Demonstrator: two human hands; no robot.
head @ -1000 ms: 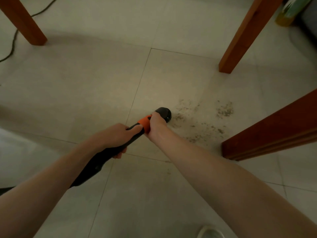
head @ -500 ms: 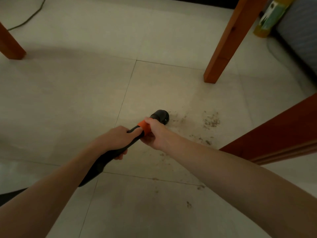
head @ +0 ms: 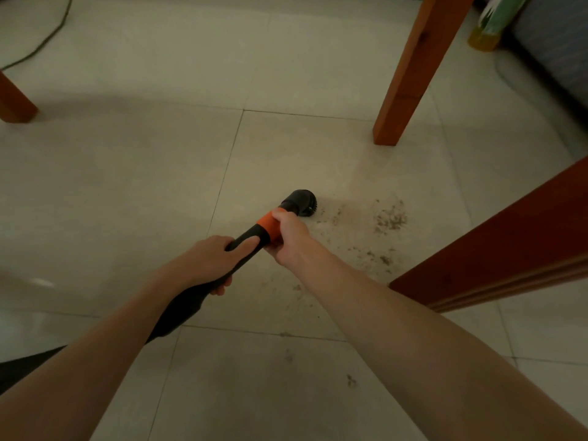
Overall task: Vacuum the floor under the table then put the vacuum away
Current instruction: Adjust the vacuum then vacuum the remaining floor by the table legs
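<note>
While both hands grip the vacuum wand (head: 222,272), its round brush nozzle (head: 300,202) sits on the tiled floor (head: 127,192) just left of a scatter of dark crumbs (head: 389,218). The left hand (head: 210,259) is wrapped round the black shaft; the right hand (head: 288,237) is curled round the orange collar (head: 265,227) just behind the nozzle. The cleaning looks only partly done: to finish it well, the nozzle probably needs to travel right through the crumbs in slow, overlapping passes, bristles flat to the tile, then back toward the smaller specks (head: 350,380) nearer the person. The debris lies between a wooden desk leg (head: 404,84) and a reddish wooden rail (head: 496,246) at right, so short strokes should avoid knocking either. Another leg (head: 12,100) stands far left, a dark cord (head: 41,46) trails across the upper left floor, and a green-and-yellow container (head: 491,30) stands beside grey upholstery (head: 553,43) at upper right. The light is dim.
</note>
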